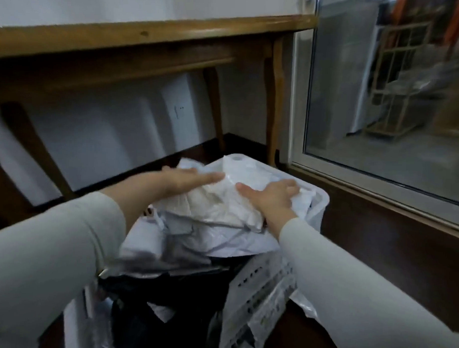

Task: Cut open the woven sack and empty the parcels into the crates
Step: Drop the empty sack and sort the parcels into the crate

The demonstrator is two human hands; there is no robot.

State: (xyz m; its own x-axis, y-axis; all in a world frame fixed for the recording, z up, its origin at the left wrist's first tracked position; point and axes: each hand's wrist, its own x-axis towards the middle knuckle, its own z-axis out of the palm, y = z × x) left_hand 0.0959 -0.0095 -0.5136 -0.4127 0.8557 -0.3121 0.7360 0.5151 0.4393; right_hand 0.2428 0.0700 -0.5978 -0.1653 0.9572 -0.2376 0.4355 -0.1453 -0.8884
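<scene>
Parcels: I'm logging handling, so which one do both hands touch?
The crumpled white parcel on top; left hand and right hand rest on it. The black parcel nearer the camera lies untouched.

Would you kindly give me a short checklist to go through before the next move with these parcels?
1. Left hand flat on the parcels: ok.
2. Right hand resting on the parcels: ok.
3. Parcels below the crate rim: not ok, they heap above it.
4. Pile apart from the table above: ok.
5. Sack fully emptied: cannot tell, no sack plainly in view.
</scene>
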